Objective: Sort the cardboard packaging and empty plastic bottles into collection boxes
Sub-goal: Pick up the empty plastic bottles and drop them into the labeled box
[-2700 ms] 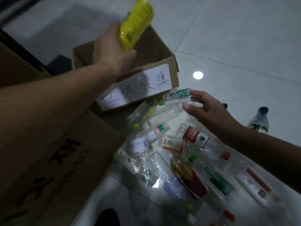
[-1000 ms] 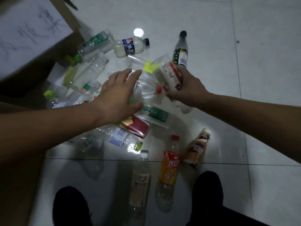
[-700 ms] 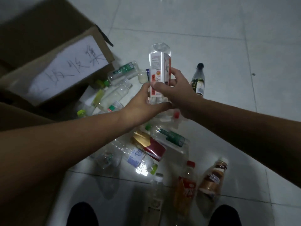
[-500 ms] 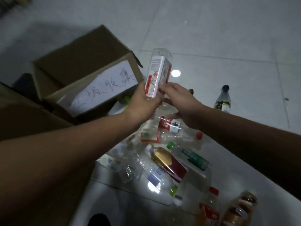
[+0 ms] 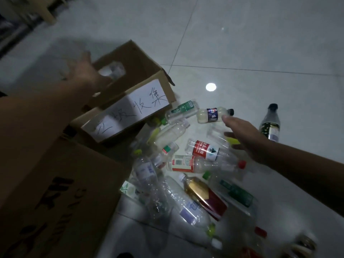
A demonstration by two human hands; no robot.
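An open cardboard collection box (image 5: 160, 86) with a handwritten white label (image 5: 128, 112) stands on the floor at centre left. My left hand (image 5: 83, 73) hovers over its opening, blurred, fingers spread and holding nothing. A clear bottle (image 5: 111, 70) lies blurred inside the box just past that hand. My right hand (image 5: 240, 134) reaches with open fingers over a pile of empty plastic bottles (image 5: 195, 164), above a clear bottle with a yellow cap (image 5: 217, 135). It grips nothing.
A second large cardboard box (image 5: 55, 192) fills the lower left. A dark-capped bottle (image 5: 270, 121) stands upright on the tiles to the right. A blue-labelled bottle (image 5: 214, 114) lies near the labelled box. Furniture legs show at top left.
Both hands held a red-and-white labelled clear bottle half a second ago. Now the left hand is empty over the box with a bottle inside, and the right hand has gone back to the pile.
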